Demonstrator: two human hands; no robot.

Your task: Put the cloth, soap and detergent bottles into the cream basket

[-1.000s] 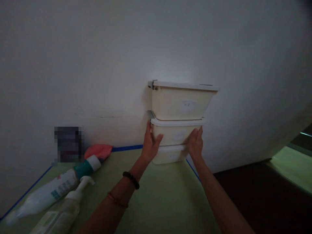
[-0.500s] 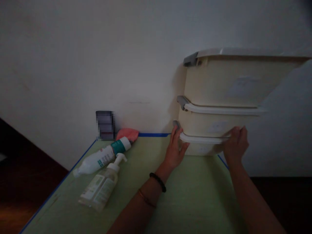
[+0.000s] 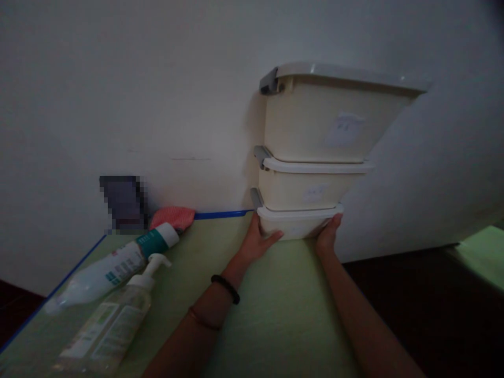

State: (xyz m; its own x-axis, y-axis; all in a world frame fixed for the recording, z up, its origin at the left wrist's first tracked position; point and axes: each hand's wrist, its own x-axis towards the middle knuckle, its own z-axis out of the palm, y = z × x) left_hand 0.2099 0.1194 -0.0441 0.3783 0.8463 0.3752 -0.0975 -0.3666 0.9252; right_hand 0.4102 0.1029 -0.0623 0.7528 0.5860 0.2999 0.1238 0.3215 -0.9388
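Note:
Three cream storage boxes are stacked against the wall: a large top box (image 3: pixel 303 126), a middle box (image 3: pixel 287 190) and a shallower bottom box (image 3: pixel 293 229) standing on the green table. Each has a white lid, and grey latches show at the left. My left hand (image 3: pixel 258 239) grips the left side of the bottom box, its thumb across the front and its fingers partly hidden behind the corner. At the opposite end, my right hand (image 3: pixel 329 235) wraps the right side just under the lid rim. Paper labels show on the box fronts.
Left on the green table (image 3: pixel 291 315) lie a white bottle with a green band (image 3: pixel 122 265) and a clear pump bottle (image 3: pixel 114 325). Behind them are a pink cloth (image 3: pixel 172 217) and a pixelated dark object (image 3: pixel 125 202). Blue tape (image 3: pixel 220 215) runs along the table edge.
The view has swung right, so the stack appears farther left. My right hand has moved in against the right side of the bottom box. My left hand stays at its left side.

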